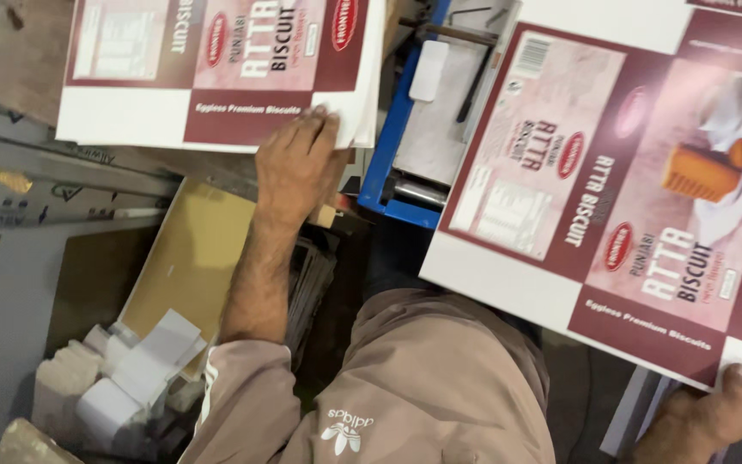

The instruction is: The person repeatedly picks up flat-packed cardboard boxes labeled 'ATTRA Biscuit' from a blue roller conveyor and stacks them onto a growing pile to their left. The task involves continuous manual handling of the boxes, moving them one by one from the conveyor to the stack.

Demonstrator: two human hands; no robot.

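1. printed carton sheet [620, 198], maroon and white, large, tilted across the right of the head view, lower corner pinched by right hand [697, 421] at bottom right, thumb on top of the white margin.
2. stack of printed sheets [216, 69] at upper left, same maroon print, left hand [298, 163] pressed flat on its near edge, fingers spread, gripping nothing.
3. blue machine frame [392, 137] between the two piles.
4. tan board [191, 258] and white paper scraps [143, 361] lower left, beside the beige sleeve [251, 387].

Two printed carton sheets [637, 198] (perhaps stacks), two hands [298, 163].
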